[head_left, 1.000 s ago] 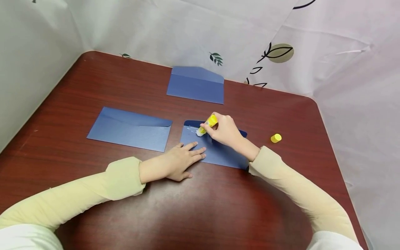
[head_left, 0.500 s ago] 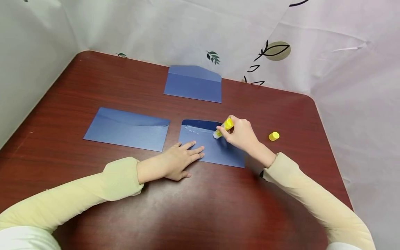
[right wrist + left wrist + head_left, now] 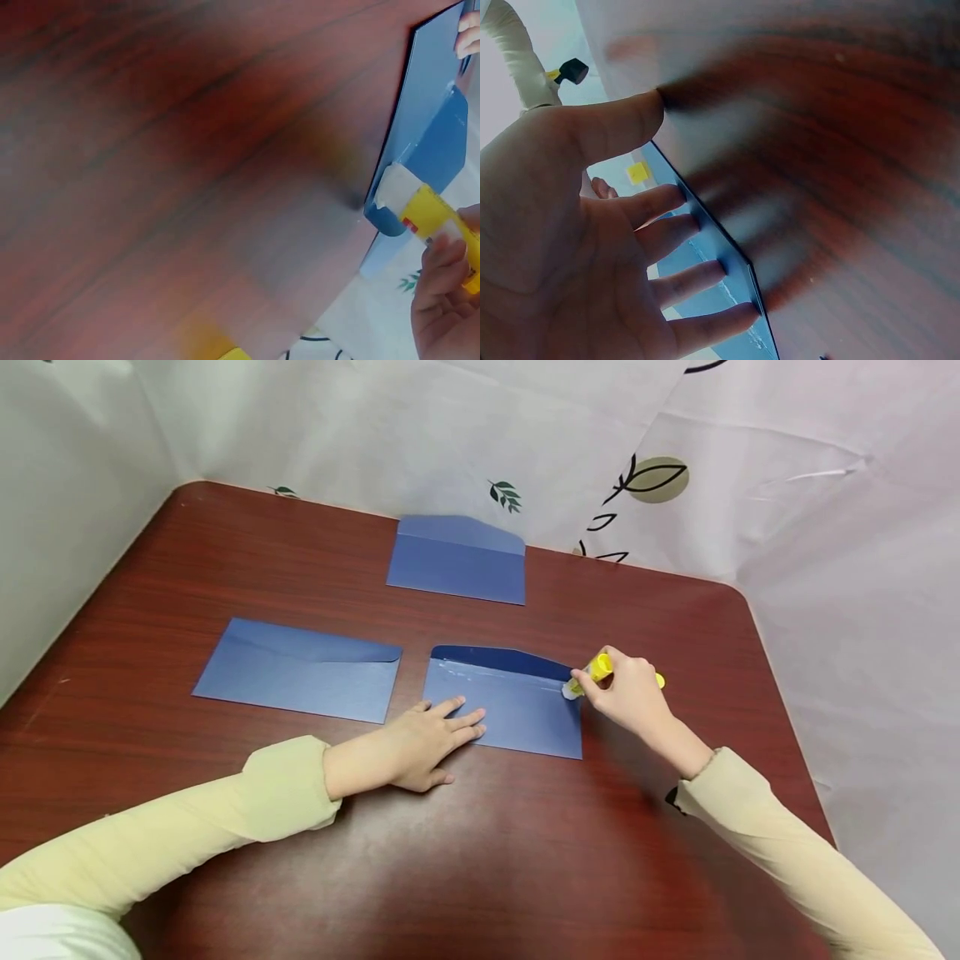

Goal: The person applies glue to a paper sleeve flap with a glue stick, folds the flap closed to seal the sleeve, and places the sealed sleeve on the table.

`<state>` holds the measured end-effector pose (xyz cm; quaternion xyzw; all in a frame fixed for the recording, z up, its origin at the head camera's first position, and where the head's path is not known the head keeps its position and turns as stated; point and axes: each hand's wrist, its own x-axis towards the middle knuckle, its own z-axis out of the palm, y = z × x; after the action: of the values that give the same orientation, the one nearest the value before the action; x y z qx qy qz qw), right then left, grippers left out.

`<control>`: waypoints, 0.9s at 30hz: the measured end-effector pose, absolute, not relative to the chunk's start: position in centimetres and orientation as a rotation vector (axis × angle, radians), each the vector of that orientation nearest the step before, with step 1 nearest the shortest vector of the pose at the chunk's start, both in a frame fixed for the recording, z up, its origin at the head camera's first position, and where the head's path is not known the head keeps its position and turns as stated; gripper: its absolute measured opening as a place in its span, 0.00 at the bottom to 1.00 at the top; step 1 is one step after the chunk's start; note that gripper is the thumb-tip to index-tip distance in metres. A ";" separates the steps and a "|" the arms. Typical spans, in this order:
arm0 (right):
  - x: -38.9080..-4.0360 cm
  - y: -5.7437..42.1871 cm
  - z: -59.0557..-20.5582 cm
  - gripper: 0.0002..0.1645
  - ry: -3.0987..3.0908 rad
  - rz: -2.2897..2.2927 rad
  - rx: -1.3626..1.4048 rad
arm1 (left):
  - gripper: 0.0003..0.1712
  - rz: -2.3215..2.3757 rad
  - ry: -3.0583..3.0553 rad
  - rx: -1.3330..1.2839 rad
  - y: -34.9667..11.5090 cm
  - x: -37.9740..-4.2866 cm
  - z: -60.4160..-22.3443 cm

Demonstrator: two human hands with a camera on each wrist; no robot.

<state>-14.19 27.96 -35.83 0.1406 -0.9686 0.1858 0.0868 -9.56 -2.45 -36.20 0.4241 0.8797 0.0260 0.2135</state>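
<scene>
A blue envelope (image 3: 517, 714) lies on the table with its darker flap (image 3: 502, 658) opened away from me. Whitish glue streaks run along its upper edge below the flap. My right hand (image 3: 633, 693) pinches a yellow glue stick (image 3: 598, 670) between thumb and fingers, its white end at the envelope's right upper corner. In the right wrist view the glue stick (image 3: 431, 214) tilts onto that corner. My left hand (image 3: 423, 747) rests with spread, straight fingers on the envelope's lower left part. In the left wrist view those fingertips (image 3: 739, 315) touch the envelope's edge.
A second envelope (image 3: 296, 670), flap folded down, lies to the left. Another envelope (image 3: 457, 564), flap opened, lies at the table's back edge. The yellow cap (image 3: 660, 681) stands behind my right hand, mostly hidden. White patterned sheets (image 3: 360, 435) hang around the brown table (image 3: 480, 860).
My right hand has moved the glue stick rightward along the envelope's upper edge, from near the left end to the right corner, and the glue streak is longer. My left hand stays on the envelope.
</scene>
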 end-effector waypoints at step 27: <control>-18.3 13.4 -35.8 0.15 -2.829 0.714 1.016 | 0.42 0.006 2.466 1.199 -2.4 -9.5 -36.1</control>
<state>-18.29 13.45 -35.80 0.3289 -0.9153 0.2310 0.0261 -9.47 -2.45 -36.13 0.4286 0.8814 0.0021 0.1987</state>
